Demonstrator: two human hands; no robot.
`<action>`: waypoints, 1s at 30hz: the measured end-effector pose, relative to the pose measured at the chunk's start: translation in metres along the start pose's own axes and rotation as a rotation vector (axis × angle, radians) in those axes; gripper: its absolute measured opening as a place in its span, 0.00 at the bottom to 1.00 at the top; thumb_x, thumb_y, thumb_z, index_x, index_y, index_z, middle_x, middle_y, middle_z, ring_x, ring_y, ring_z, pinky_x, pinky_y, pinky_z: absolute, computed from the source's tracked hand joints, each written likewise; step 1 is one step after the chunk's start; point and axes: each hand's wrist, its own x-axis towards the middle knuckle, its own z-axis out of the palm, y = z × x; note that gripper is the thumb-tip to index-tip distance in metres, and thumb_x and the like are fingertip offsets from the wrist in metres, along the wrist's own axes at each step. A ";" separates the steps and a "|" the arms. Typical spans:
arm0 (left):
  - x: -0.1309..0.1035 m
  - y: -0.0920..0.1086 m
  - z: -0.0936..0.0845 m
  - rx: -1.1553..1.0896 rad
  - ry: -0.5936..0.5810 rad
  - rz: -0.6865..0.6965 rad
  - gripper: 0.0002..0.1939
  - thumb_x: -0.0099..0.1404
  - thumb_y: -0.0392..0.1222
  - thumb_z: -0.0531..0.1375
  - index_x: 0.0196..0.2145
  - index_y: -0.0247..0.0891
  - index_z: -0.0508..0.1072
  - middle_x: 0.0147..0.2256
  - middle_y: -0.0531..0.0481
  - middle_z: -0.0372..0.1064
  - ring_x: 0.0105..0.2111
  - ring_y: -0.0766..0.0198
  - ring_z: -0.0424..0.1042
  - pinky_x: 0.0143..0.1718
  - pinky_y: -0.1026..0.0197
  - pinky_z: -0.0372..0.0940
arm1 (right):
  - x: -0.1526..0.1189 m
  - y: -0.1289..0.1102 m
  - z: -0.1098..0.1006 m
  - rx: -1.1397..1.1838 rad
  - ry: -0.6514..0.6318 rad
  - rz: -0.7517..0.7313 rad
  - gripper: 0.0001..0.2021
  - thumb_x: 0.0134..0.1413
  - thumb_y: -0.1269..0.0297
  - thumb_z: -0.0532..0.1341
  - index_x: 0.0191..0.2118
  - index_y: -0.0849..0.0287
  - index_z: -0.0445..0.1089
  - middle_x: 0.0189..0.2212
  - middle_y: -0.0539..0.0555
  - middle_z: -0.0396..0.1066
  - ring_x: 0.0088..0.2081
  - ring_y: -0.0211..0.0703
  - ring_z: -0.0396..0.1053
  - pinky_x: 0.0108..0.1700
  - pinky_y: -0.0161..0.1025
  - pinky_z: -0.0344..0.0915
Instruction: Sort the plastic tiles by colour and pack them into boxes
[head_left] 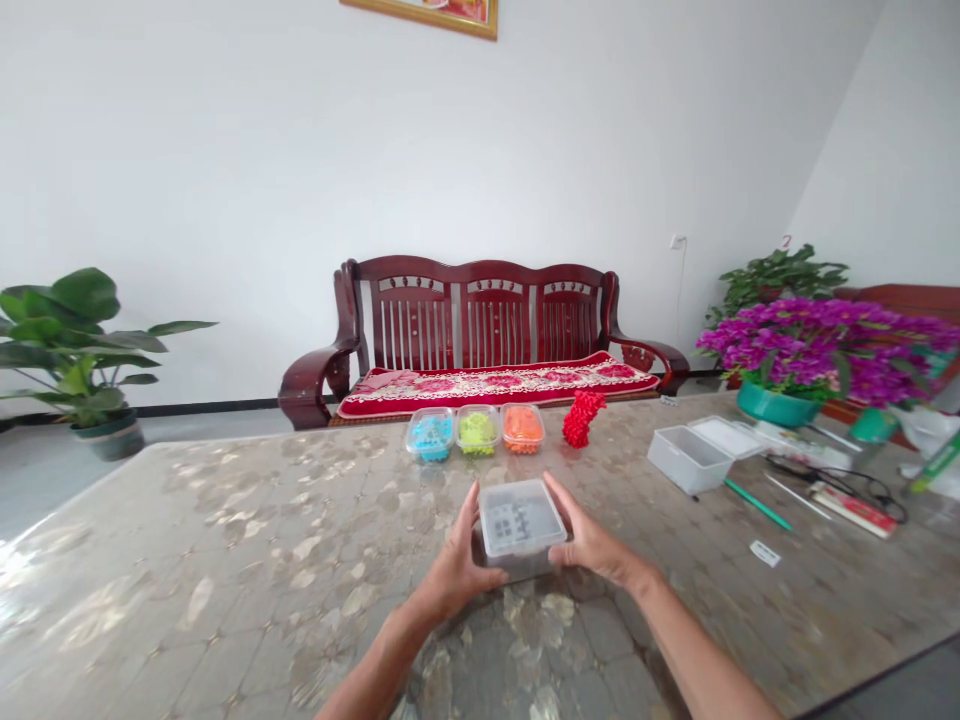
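A lidded translucent plastic box with dark pieces showing through its lid is held between my two hands, low over the near middle of the table. My left hand grips its left side, thumb along the front edge. On the opposite side, my right hand has its thumb at the front right corner and its fingers along the right wall. Whether the box rests on the table or is slightly raised, I cannot tell. Beyond it stand three clear tubs, with blue pieces, yellow-green pieces and orange pieces.
A red beaded figure stands right of the tubs. Farther right are an open white box, a green pen, a white slip and purple flowers in a teal pot. A wooden bench is behind the patterned table.
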 end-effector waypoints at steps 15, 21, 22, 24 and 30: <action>0.034 -0.008 0.008 -0.050 -0.063 -0.103 0.38 0.51 0.40 0.65 0.60 0.40 0.63 0.55 0.46 0.69 0.57 0.50 0.65 0.60 0.49 0.57 | -0.026 0.035 0.003 -0.213 0.314 -0.012 0.60 0.34 0.71 0.68 0.70 0.51 0.30 0.66 0.62 0.49 0.61 0.51 0.58 0.61 0.53 0.56; 0.028 -0.007 0.015 0.238 0.027 -0.132 0.36 0.53 0.41 0.63 0.61 0.40 0.63 0.45 0.47 0.74 0.46 0.52 0.72 0.50 0.52 0.64 | -0.036 0.029 -0.076 -0.555 0.750 0.052 0.35 0.46 0.69 0.53 0.64 0.50 0.55 0.57 0.57 0.64 0.49 0.50 0.70 0.52 0.50 0.66; 0.027 -0.005 0.017 0.282 0.045 -0.145 0.38 0.53 0.41 0.63 0.61 0.40 0.62 0.42 0.48 0.75 0.43 0.52 0.72 0.48 0.52 0.65 | -0.036 0.026 -0.093 -0.671 0.864 0.047 0.33 0.48 0.69 0.52 0.63 0.50 0.56 0.56 0.57 0.65 0.48 0.50 0.70 0.52 0.50 0.66; 0.026 -0.001 0.019 0.327 0.057 -0.153 0.41 0.52 0.41 0.64 0.64 0.41 0.58 0.40 0.49 0.74 0.41 0.54 0.72 0.47 0.53 0.65 | -0.036 0.018 -0.126 -0.872 0.984 0.083 0.33 0.48 0.69 0.52 0.63 0.53 0.57 0.56 0.59 0.64 0.47 0.51 0.70 0.51 0.50 0.66; 0.029 0.001 0.020 0.259 -0.093 -0.122 0.59 0.44 0.38 0.69 0.68 0.46 0.43 0.54 0.45 0.65 0.40 0.58 0.69 0.46 0.55 0.65 | -0.032 0.002 -0.190 -0.998 1.013 0.154 0.25 0.48 0.65 0.57 0.55 0.55 0.68 0.47 0.63 0.71 0.40 0.54 0.71 0.36 0.46 0.67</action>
